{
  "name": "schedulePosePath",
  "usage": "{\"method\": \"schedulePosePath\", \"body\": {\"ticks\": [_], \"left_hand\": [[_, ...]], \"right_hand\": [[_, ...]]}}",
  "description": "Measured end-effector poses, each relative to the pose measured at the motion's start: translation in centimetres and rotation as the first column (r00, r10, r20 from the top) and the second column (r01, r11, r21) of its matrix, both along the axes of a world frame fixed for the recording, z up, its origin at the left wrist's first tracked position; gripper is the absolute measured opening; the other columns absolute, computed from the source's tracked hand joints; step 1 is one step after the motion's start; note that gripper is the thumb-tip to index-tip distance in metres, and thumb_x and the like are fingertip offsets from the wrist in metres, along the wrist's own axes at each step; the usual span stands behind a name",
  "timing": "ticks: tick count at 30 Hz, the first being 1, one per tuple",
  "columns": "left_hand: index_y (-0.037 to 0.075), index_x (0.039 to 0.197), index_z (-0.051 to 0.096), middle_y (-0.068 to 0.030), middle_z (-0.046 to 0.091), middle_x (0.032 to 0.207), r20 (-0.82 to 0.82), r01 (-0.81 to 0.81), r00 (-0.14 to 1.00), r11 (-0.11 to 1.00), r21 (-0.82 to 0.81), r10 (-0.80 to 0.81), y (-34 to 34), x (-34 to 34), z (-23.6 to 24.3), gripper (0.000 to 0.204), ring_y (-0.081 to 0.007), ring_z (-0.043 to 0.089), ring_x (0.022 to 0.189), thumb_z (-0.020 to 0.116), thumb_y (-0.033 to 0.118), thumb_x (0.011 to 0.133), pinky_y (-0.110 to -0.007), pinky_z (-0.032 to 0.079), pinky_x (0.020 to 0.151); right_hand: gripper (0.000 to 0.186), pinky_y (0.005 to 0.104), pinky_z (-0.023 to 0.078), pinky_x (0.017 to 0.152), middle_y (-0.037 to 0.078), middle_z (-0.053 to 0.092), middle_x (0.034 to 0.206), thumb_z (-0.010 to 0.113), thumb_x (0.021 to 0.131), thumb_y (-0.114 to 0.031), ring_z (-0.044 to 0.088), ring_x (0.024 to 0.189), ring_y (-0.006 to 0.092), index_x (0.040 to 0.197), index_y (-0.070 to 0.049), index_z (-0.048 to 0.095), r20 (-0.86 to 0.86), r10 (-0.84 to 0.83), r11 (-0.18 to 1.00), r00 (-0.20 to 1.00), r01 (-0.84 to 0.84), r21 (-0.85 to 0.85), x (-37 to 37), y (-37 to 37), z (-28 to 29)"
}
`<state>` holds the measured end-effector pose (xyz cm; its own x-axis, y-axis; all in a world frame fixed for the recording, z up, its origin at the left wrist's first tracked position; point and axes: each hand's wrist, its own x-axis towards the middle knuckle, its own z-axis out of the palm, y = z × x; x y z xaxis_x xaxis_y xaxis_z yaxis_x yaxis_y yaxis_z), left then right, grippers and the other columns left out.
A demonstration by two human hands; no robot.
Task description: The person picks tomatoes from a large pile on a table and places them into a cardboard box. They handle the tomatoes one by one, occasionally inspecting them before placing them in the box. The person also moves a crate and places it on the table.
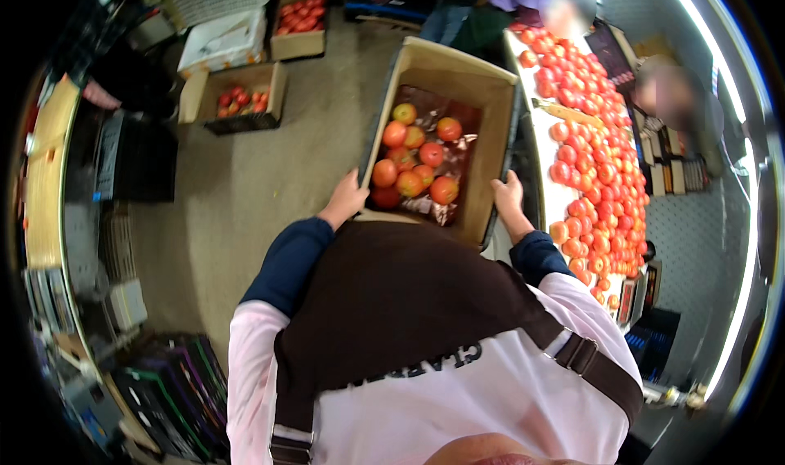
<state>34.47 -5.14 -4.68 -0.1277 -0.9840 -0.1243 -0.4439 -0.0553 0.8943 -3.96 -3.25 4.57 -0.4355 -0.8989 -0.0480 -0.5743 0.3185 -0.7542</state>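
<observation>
A deep cardboard box [458, 64], dark on the outside, is held in front of my body between both hands. My left hand [347, 198] grips its near left side. On the opposite side, my right hand [509, 202] is closed on the wall near the right corner. Several tomatoes [432, 154], red and yellowish, sit loosely on a shiny reddish-brown liner [464, 115] inside the box. The fingertips of both hands are partly hidden by the box.
At right runs a long white table [546, 150] covered with red tomatoes [601, 211]; people stand around its far end. Two smaller boxes of tomatoes [245, 103] [301, 17] rest at the far left. Stacked black crates [176, 391] stand at the near left, beside a wooden-topped table [51, 170].
</observation>
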Motion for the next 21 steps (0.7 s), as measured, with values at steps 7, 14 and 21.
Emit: {"method": "schedulePosePath", "body": {"ticks": [7,14,21], "left_hand": [[0.002,0.116,0.054,-0.0250,0.063,0.099,-0.107,-0.010,0.994,0.990,0.139,0.025,-2.4,6.0,3.0,0.044,-0.0422,0.059,0.096,0.052,0.008,0.073,-0.045,0.047,0.083],[0.004,0.123,0.051,-0.0243,0.064,0.102,-0.075,-0.118,0.989,0.987,0.107,0.127,-7.6,13.4,-0.2,0.047,-0.0400,0.060,0.101,0.052,0.006,0.076,-0.041,0.048,0.087],[0.004,0.133,0.047,-0.0078,0.062,0.116,-0.239,-0.231,0.925,0.937,0.261,0.294,-16.7,18.7,3.2,0.058,-0.0148,0.056,0.109,0.048,-0.009,0.077,-0.028,0.043,0.094]], "right_hand": [[0.032,0.0349,0.049,0.076,0.016,0.068,0.090,0.064,0.075,-0.012,0.065,0.083,0.0266,0.103,0.002,0.061,0.066,0.005,0.999,0.998,-0.008,0.049,5.6,-3.7,-0.9],[0.037,0.0329,0.049,0.076,0.016,0.067,0.095,0.065,0.074,-0.008,0.063,0.084,0.0215,0.108,0.007,0.058,-0.060,0.152,0.988,0.986,-0.150,0.033,11.0,-15.9,-6.0],[0.052,0.0301,0.044,0.092,0.020,0.063,0.113,0.064,0.077,-0.008,0.059,0.107,0.0241,0.123,0.012,0.050,-0.033,0.297,0.953,0.954,-0.295,0.065,20.1,-32.7,-7.5]]}}
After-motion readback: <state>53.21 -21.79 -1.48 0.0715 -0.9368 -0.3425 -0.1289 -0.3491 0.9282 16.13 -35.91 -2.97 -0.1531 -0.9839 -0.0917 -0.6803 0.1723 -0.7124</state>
